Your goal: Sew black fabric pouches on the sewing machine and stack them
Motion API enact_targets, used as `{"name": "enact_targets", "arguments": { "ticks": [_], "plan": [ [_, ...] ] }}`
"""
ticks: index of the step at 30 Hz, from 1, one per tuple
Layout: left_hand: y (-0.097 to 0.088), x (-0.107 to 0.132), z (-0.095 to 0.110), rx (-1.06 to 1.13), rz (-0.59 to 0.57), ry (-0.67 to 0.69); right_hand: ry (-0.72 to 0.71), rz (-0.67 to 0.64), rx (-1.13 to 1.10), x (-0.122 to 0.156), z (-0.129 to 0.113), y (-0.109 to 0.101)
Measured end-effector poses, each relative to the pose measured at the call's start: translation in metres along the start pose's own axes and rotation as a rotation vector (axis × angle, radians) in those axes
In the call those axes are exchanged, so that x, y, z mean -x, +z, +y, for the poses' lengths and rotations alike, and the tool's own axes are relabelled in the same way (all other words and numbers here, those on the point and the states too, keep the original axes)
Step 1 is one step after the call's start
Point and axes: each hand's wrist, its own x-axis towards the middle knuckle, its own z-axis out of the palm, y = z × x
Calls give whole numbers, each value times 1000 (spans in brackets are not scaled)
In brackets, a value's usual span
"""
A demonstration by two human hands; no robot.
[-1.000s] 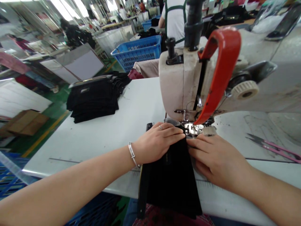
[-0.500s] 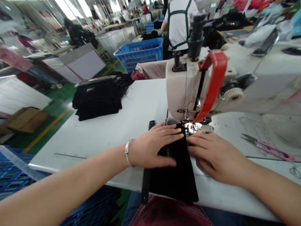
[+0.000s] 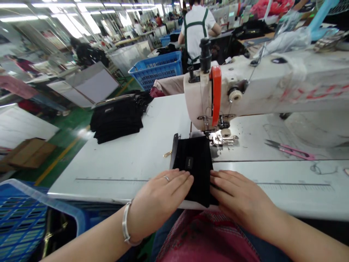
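Left grip [image 3: 159, 200] now lower on pouch [image 3: 200, 156]

Here the black pouch [image 3: 201, 173] is covered by the left hand's [image 3: 163, 194] fingers, its right edge touched by the right hand [image 3: 242, 200]; pink-handled snips [image 3: 283, 147] are seen farther right.

You have a solid black pouch [image 3: 200, 154] under your left hand [image 3: 160, 200], its zip pull [image 3: 167, 154] gold. Beyond your right hand [image 3: 240, 196]: pink-handled snips [image 3: 296, 151], an off-white machine [image 3: 261, 91] with orange lever [image 3: 216, 91]. Below both, reddish cloth [image 3: 209, 242], check-edged.
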Motion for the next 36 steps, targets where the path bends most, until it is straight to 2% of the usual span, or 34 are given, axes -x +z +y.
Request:
{"name": "enact_targets", "arguments": {
  "ticks": [3,5,8,10,12,15,18,22,26,30,36],
  "plan": [
    [11,-9,4,-16,-143,-116,7,25,4,0,-4,-2],
    [15,-15,1,65,-160,-219,18,9,-46,-2,-2,-8],
    [13,-21,-12,326,-40,-459,40,-36,-91,-14,13,-18],
    [9,-23,-20,440,64,-650,57,-63,11,-26,30,-20],
    [4,-23,-25,471,132,-734,55,-114,161,-38,46,-19],
    [2,-20,-23,470,130,-670,52,-166,280,-50,59,-14],
    [5,-17,-19,394,94,-489,82,-130,294,-50,60,-10],
    [11,-17,-12,272,-88,-239,84,-61,279,-43,57,-9],
    [16,-22,-7,221,-162,-178,51,1,202,-38,58,-6],
    [24,-23,-6,263,-220,-65,34,-56,152,-35,57,-5],
    [34,-25,-15,281,-217,-75,52,-57,146,-36,59,-2]
  ]
}}
